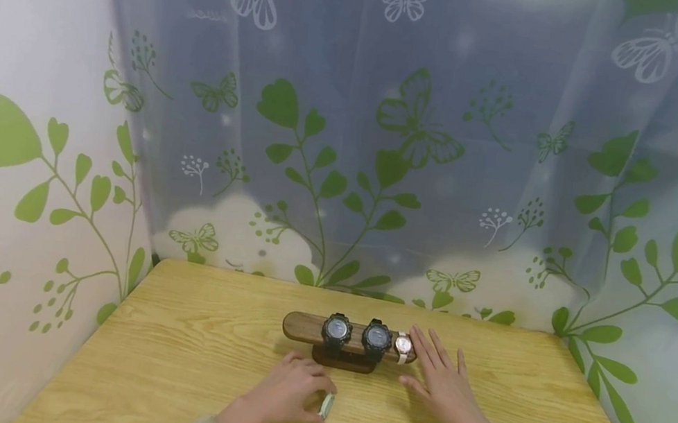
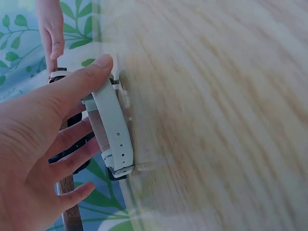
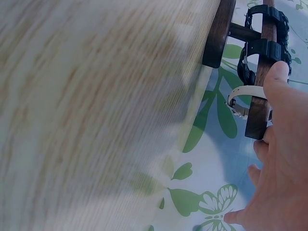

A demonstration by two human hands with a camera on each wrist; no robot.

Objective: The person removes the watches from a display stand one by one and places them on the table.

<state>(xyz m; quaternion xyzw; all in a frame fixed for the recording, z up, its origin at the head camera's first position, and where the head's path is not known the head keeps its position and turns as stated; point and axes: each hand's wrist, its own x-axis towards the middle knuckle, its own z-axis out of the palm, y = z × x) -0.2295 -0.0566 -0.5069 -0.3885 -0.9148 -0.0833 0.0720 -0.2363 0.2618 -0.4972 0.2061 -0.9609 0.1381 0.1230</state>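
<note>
Handling of a pale green watch before a wooden stand. The left hand (image 1: 290, 391), on the near side of the stand (image 1: 303, 327), pinches the pale green watch (image 1: 326, 405) between thumb and forefinger. The watch lies at the hand's right side, just above or on the wood-grained table (image 1: 174, 332); the left wrist view shows its perforated strap (image 2: 114, 125) with the buckle at one end. The stand's bar bears, from left to right, a first black watch (image 1: 337, 328), a second black watch (image 1: 377, 338) and a small white-strapped watch (image 1: 403, 344) near the right end. The right hand (image 1: 447, 384), its fingers extended and gripping nothing, lies along that end; whether its fingertips touch the bar cannot be told with certainty.

The step in hand is judged to be control of the pale green watch, with the right hand positioned as a possible brace. The next move calls for a firm pinch, the strap turned to suit its placement, and a steady bar, since a push on either overhanging end could tip the stand.
</note>
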